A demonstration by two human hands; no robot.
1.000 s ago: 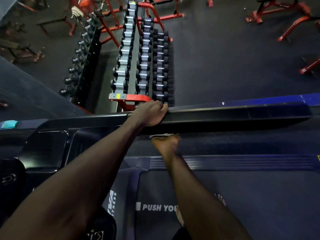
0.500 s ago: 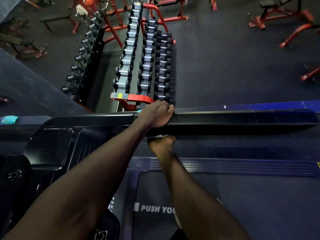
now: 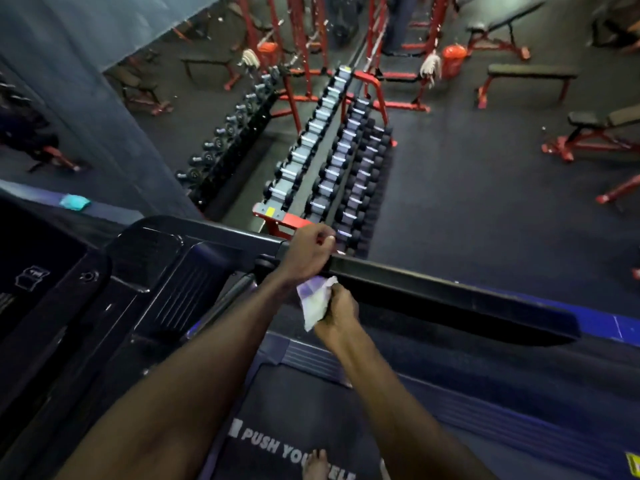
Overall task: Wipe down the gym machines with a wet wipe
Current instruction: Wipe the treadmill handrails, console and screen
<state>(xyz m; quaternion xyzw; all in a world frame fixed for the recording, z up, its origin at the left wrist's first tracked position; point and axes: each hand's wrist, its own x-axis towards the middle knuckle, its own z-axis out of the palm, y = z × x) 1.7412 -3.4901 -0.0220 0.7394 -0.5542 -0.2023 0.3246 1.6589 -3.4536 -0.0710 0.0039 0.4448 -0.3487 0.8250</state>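
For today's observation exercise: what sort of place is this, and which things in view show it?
A gym, most likely its free-weights area: a long dumbbell rack, red-framed benches, and a treadmill handrail in the foreground.

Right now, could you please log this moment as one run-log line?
right hand: grips wet wipe | left hand: curled over treadmill handrail, grip unclear | stage: wipe off rail

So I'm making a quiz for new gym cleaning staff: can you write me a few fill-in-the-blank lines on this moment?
1. The white wet wipe is held in the ____ hand.
2. The left hand is over the treadmill's black ____.
3. Beyond the treadmill, the red rack holds rows of ____.
4. The mat under the person reads "PUSH ____".

Missing words: right; handrail; dumbbells; YOURSELF
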